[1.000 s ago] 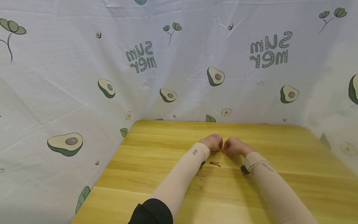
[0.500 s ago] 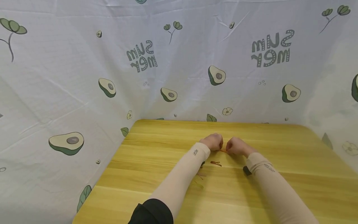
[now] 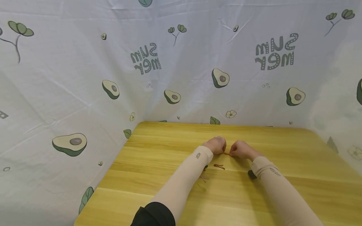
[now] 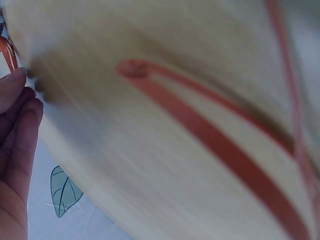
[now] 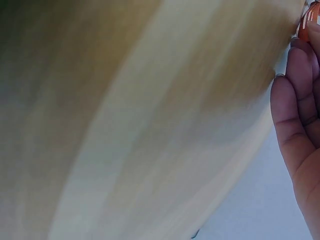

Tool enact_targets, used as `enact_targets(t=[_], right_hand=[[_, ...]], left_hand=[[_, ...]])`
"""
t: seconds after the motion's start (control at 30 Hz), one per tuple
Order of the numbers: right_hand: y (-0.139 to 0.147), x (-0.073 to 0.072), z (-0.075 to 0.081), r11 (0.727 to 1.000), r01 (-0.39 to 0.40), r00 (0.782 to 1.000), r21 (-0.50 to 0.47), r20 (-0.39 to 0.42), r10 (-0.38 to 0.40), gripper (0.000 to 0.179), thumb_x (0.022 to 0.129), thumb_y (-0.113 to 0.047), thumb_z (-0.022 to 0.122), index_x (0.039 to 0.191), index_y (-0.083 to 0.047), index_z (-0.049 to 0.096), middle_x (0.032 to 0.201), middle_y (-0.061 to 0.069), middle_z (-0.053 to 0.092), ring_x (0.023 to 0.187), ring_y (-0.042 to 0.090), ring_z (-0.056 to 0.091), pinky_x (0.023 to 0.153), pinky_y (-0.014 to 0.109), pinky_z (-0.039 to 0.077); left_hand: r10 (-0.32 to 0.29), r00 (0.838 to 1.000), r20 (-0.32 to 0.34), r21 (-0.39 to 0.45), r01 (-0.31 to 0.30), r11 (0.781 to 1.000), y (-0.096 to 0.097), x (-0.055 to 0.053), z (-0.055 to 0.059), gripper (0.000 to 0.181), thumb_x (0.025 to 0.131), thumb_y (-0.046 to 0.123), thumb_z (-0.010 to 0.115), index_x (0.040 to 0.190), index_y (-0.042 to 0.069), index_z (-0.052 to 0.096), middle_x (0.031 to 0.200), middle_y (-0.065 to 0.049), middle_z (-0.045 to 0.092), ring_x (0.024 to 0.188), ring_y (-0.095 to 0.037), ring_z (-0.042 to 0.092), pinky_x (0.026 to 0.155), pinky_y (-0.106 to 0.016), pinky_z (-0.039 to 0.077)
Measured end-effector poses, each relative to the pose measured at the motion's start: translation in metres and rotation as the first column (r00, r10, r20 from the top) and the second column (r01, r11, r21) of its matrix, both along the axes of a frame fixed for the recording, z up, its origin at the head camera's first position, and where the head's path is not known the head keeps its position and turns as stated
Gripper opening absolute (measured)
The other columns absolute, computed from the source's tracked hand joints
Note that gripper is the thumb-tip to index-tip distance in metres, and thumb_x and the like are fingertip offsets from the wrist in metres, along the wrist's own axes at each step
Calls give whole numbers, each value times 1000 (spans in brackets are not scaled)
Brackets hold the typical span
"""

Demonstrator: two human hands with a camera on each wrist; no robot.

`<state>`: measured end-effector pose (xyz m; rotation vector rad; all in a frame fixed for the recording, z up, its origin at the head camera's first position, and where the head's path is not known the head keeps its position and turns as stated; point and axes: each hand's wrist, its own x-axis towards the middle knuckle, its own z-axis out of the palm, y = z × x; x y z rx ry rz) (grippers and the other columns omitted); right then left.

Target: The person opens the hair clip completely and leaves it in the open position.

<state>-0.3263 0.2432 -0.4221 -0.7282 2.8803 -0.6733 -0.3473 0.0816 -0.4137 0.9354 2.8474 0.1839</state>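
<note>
An orange band (image 3: 227, 153) spans the small gap between my two hands above the table. My left hand (image 3: 216, 144) pinches its left end between thumb and fingertips. The right end is pinched by my right hand (image 3: 241, 148). Orange strands (image 4: 8, 52) show beyond the left fingertips in the left wrist view, and a striped orange bit (image 5: 307, 22) sits at the right fingertips in the right wrist view. Just in front of the hands lies a reddish-brown narrow loop (image 3: 219, 166), which looks flat with a knotted end (image 4: 134, 68) up close.
Thin pink strands (image 3: 203, 178) and a yellowish strand (image 3: 201, 187) lie beside my left forearm. A dark block (image 3: 252, 174) shows by the right wrist. The wooden table (image 3: 169, 135) ends at a white avocado-print cloth (image 3: 192, 62).
The right hand has shifted slightly right, away from the left hand. More of the orange band now shows stretched between them. The head view has tilted a little.
</note>
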Motion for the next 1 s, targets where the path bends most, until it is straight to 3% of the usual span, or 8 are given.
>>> enact_targets(t=[0.27,0.5,0.73,1.0], right_hand=[[0,1,-3,1000,6,1000,-13,3,-6,9,79,-5,60,73,-5,67,68,0,63,60,9,48,57,25,40],[-1,0,-3,999,23,1000,-31,2,-23,10,79,-6,59,73,-6,67,67,-1,61,60,10,47,55,25,40],[-3,3,-3,995,76,997,-70,36,-74,10,78,-3,58,72,-5,66,64,2,60,57,11,48,53,27,41],[-3,5,-4,986,134,991,-96,42,-130,12,81,-6,58,72,-4,66,66,3,60,58,11,48,53,26,40]], left_hand=[[9,1000,-3,-4,-9,1000,-2,1,-2,12,83,12,59,76,20,64,82,9,61,68,-4,53,57,-17,42],[18,1000,23,41,-19,999,-7,2,0,12,84,14,57,75,19,63,75,10,55,64,-5,49,53,-17,40],[20,999,45,77,-24,997,-11,2,4,12,82,12,58,75,18,66,73,9,57,61,-6,49,51,-18,39],[-6,999,49,140,-1,990,-11,0,2,15,83,24,62,73,16,67,67,10,58,56,-4,47,51,-15,39]])
